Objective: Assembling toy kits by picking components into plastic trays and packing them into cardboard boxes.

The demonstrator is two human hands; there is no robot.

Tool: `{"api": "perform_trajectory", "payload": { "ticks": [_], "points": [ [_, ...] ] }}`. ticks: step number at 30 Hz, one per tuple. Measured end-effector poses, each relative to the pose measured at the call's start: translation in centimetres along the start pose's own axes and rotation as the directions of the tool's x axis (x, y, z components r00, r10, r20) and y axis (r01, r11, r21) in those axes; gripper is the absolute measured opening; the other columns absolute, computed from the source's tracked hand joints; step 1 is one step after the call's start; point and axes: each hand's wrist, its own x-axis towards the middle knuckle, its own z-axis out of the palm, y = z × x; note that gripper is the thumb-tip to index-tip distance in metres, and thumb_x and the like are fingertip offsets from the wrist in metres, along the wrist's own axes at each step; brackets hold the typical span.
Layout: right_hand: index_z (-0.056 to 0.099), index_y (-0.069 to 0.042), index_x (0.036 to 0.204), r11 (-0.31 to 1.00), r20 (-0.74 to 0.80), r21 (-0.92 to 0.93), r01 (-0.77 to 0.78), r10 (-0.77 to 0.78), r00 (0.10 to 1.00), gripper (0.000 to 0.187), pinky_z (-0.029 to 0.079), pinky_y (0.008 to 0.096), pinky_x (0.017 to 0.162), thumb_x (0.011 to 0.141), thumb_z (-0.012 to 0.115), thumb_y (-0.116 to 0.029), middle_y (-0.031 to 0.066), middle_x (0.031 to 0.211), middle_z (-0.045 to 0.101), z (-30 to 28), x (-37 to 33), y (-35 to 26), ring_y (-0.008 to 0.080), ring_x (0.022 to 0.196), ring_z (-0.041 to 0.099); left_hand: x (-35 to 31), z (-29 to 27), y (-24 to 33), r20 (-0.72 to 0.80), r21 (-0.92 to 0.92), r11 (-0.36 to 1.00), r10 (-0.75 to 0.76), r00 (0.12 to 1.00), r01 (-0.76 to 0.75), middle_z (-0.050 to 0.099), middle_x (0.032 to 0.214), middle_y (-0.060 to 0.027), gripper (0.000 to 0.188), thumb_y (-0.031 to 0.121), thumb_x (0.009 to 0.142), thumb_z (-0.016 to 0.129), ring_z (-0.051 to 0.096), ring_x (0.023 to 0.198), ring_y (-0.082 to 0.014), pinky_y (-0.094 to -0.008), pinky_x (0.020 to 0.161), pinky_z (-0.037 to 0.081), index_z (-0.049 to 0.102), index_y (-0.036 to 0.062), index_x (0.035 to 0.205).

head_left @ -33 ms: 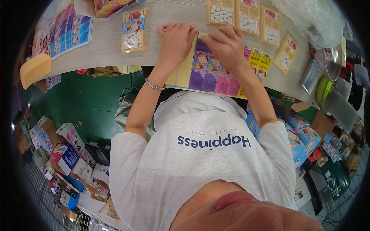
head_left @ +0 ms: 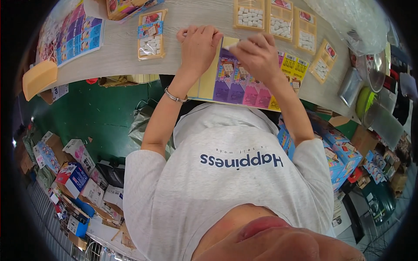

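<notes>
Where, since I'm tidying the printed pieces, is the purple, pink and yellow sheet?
In the head view, the sheet is above centre, at the near edge of the table, partly beneath the right hand and right of the left hand.

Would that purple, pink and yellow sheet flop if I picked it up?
Maybe just a little: the printed sheet lies flat with a fairly straight lower edge, so it could be springy. It's probably light, since it looks thin.
</notes>
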Motion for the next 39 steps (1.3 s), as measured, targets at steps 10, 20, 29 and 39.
{"api": "perform_trajectory", "payload": {
  "ticks": [10, 20, 29, 39],
  "points": [
    [0.051, -0.010, 0.065, 0.070, 0.165, 0.982, -0.174, 0.118, 0.979, 0.027, 0.043, 0.0289, 0.042, 0.082, 0.070, -0.016, 0.0081, 0.066, 0.061, -21.2, -0.8, 2.8, 0.0192, 0.051, 0.056, 2.1, -1.0, 1.6, -0.092, 0.266, 0.961, -0.048, 0.995, 0.071, 0.063, 0.106, -0.0011, 0.016, 0.024, 0.087, 0.070, 0.055, 0.103, -0.0206, -0.0481, 0.099, 0.031, 0.064, 0.0131, 0.098],
    [0.059, 0.002, 0.109, 0.048, 0.264, 0.932, -0.360, 0.590, 0.763, 0.033, 0.055, 0.0246, 0.066, 0.079, 0.072, 0.008, 0.0097, 0.084, 0.067, -9.5, 4.5, 4.7, 0.0152, 0.072, 0.066, 10.1, 4.5, -0.3, 0.271, 0.249, 0.930, 0.201, 0.941, -0.271, 0.025, 0.164, -0.0090, 0.101, 0.077, 0.085, 0.049, 0.015, 0.154, -0.0281, -0.0598, 0.121, 0.009, 0.025, 0.0115, 0.158],
    [0.059, 0.001, 0.122, -0.163, 0.453, 0.836, -0.523, 0.744, 0.492, 0.038, 0.054, 0.0185, 0.066, 0.088, 0.075, -0.005, 0.0051, 0.092, 0.070, -0.6, 7.6, 8.5, 0.0081, 0.077, 0.066, 8.9, -3.9, -2.7, 0.186, -0.898, 0.388, -0.098, 0.978, 0.209, 0.060, 0.133, -0.0149, 0.076, 0.031, 0.076, 0.086, 0.061, 0.117, -0.0192, -0.0305, 0.096, 0.050, 0.053, -0.0017, 0.136],
    [0.062, 0.000, 0.116, 0.178, 0.268, 0.571, -0.801, 0.882, 0.387, 0.038, 0.053, 0.0205, 0.062, 0.083, 0.078, -0.008, 0.0067, 0.086, 0.070, 2.3, 6.5, 8.0, 0.0089, 0.071, 0.065, 9.7, -1.7, -3.5, 0.241, -0.541, 0.632, -0.516, 0.822, 0.555, 0.070, 0.066, -0.0018, 0.029, 0.033, 0.080, 0.082, 0.063, 0.059, -0.0083, -0.0254, 0.056, 0.048, 0.077, 0.0043, 0.080]
  ]
}}
